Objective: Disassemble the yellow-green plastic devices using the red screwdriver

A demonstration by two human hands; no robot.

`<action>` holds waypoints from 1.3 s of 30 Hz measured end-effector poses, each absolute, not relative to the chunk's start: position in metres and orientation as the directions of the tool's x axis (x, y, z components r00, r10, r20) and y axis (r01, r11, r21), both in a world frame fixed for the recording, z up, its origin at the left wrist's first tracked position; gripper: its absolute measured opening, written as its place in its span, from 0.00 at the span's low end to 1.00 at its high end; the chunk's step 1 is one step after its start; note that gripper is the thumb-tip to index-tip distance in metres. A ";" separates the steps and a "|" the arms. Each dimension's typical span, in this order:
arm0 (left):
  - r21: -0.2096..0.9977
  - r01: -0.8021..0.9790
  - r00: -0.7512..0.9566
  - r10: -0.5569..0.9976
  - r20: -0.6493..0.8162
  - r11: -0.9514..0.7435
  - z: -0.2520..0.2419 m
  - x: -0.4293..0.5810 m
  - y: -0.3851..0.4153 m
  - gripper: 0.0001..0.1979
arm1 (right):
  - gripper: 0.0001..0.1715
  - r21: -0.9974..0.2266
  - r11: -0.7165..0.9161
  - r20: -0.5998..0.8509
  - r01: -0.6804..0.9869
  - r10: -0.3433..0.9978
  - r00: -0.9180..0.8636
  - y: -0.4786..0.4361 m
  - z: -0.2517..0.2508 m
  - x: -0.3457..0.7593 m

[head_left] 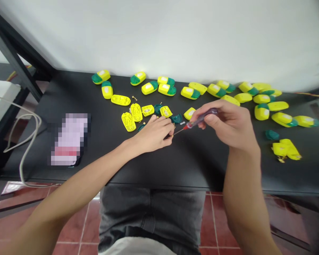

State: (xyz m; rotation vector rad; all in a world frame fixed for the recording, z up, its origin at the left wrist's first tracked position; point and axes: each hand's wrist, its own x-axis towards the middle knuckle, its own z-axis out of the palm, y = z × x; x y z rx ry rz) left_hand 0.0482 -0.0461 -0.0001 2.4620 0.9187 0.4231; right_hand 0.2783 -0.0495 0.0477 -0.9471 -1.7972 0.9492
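My right hand (225,122) is closed round the dark handle of a screwdriver (202,117). Its thin shaft slants down left, and the tip meets the fingertips of my left hand (158,132). The left fingers are pinched together low over the table; a tiny brass-coloured bit shows at their ends, too small to name. Just beyond lie opened yellow shell halves (136,112), small yellow covers (166,112) and a dark green translucent cap (177,118). A small white piece (182,123) rests near the screwdriver tip.
Several yellow-and-green plastic cases (167,89) line the back of the black table (149,170) by the wall. At the right lie loose yellow parts (286,149) and a green cap (271,134). A blurred-out phone (69,140) and a white cable (22,163) are on the left.
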 end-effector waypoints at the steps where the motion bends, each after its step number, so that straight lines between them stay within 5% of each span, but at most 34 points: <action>1: 0.530 0.529 0.728 0.676 0.118 -0.662 0.000 0.048 -0.046 0.04 | 0.07 -0.880 0.417 0.333 0.228 0.883 -0.330 -0.049 0.048 0.278; 18: 0.538 0.532 0.728 0.678 0.104 -0.653 0.002 0.049 -0.047 0.04 | 0.05 -0.862 0.374 0.248 0.341 0.899 -0.360 -0.055 0.054 0.277; 32: 0.536 0.535 0.730 0.677 0.096 -0.653 0.002 0.049 -0.046 0.03 | 0.15 -0.545 0.563 -0.096 0.621 0.694 -0.714 -0.055 0.112 0.270; 39: 0.497 0.525 0.745 0.655 0.124 -0.691 0.000 0.048 -0.046 0.05 | 0.15 -0.351 0.690 -0.024 0.634 0.670 -0.742 -0.048 0.112 0.270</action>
